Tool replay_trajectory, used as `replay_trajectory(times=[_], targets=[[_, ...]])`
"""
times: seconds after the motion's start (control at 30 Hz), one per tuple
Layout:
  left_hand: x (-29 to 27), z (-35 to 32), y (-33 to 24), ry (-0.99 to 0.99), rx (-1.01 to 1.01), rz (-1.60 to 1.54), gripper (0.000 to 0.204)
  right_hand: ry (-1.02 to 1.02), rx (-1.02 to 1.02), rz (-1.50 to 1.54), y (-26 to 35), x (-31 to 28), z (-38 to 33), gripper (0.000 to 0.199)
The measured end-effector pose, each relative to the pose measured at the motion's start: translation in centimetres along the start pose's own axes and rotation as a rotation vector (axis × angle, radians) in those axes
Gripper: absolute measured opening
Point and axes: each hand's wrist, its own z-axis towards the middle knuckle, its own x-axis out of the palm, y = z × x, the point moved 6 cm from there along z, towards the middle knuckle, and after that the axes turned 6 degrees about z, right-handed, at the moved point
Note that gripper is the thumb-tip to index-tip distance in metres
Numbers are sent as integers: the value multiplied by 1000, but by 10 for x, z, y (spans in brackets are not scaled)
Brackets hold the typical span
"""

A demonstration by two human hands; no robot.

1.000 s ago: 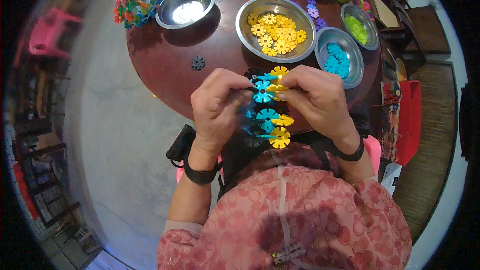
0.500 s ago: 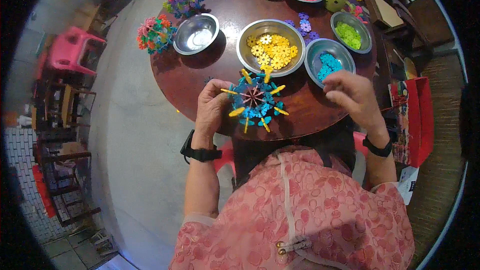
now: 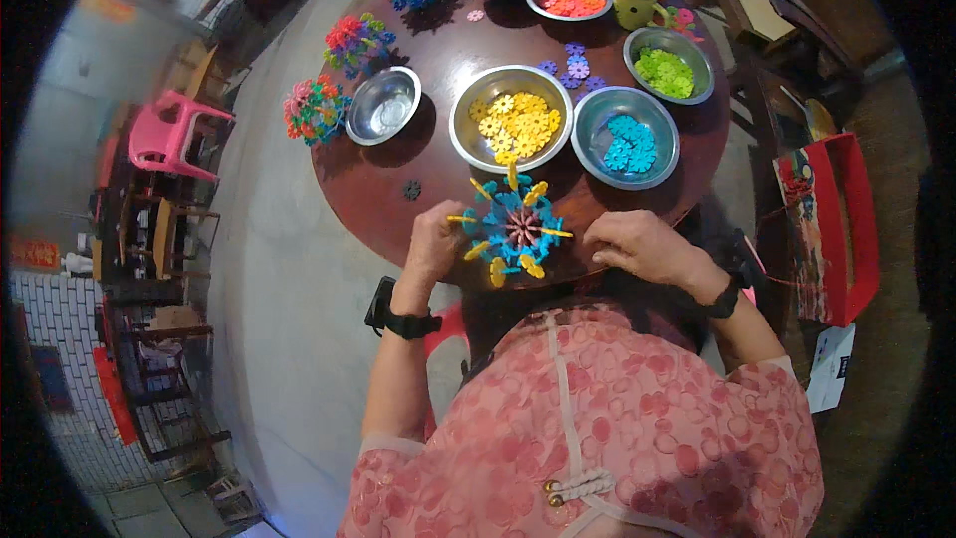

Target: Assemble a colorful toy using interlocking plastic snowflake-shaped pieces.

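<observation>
Steel bowls [image 3: 384, 106]: I count five; left hand [image 3: 434, 241] pinches one cluster [image 3: 521, 229]; right hand [image 3: 644, 245] curled, grip I can't tell

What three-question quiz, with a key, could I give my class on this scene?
1. Which hand's fingers hold the blue-and-yellow model?
2. True or false: the green pieces lie loose on the table.
3. Fill in: directly left of the bowl of blue pieces stands the bowl of ___ pieces.

Key:
1. The left hand.
2. False: the green pieces are in a steel bowl.
3. Yellow.
</observation>
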Motion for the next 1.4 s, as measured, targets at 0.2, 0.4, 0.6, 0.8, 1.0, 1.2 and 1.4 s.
replay_trajectory(times=[0.2,0.4,0.6,0.8,1.0,1.2,1.4], targets=[[16,1,-14,92,-74,-63,6,37,15,-40,-9,10,-4,22],[21,5,-8,165,-148,-287,23,-9,76,-12,-17,6,-5,25],[2,21,16,87,-441,-492,25,64,85,-29,-27,9,-8,29],[6,52,8,45,-610,-948,25,74,80,-1,-31,11,-9,23],[25,81,31,116,-599,-843,21,24,151,36,-30,4,-5,21],[19,108,27,83,-576,-862,26,22,186,42,-36,1,-7,21],[21,159,54,-29,-657,-963,27,42,229,78,-37,-2,-5,22]])
